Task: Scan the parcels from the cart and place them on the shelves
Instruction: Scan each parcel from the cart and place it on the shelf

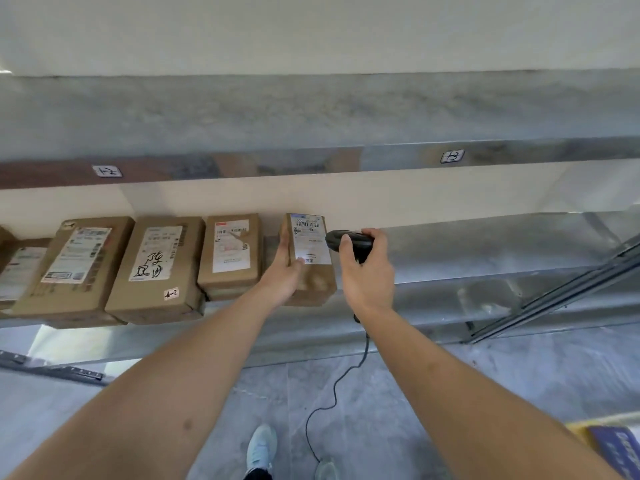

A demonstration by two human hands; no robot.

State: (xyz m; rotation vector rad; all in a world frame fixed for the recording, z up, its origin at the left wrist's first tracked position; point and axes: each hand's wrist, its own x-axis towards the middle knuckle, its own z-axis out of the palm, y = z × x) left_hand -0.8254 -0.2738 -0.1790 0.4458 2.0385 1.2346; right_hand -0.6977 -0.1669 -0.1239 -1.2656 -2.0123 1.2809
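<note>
Parcel point(311, 258) — barcoded label; shelf tag point(107, 171) reads "1-2".

A parcel depot — numbered metal shelves point(311, 161), labelled cardboard parcels point(156, 268), corded scanner point(349, 242).

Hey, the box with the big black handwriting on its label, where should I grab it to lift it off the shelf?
Grip the handwritten box by its two long side faces near the front end, coming from the front. It lies flat, that end reaches the shelf edge, and neighbouring boxes crowd both sides farther back.
</note>
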